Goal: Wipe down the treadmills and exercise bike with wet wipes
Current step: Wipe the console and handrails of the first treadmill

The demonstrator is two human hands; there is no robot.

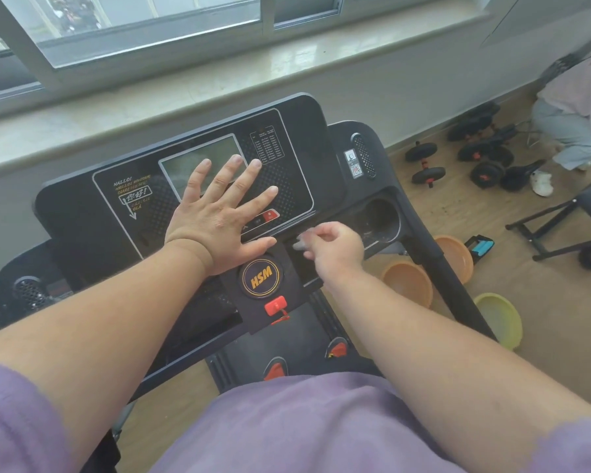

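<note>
The fingertips of the right hand [335,249] are curled and pinched around a small crumpled white wet wipe [301,241], which is pressed against the shallow black tray just right of the round yellow-lettered HSM badge [260,277] on the black plastic treadmill console [82,213]. The fingers of the left hand [219,213] are spread wide and laid flat on the console, the fingertips reaching the grey rectangular display screen [185,165] and the thumb lying along the panel's lower edge. A red safety clip [276,304] is seen below the badge. Beyond the console, to the right, black dumbbells [423,165], two orange bowls [406,281] and a yellow-green bowl [498,319] are scattered on the wooden floor [543,319].
</note>
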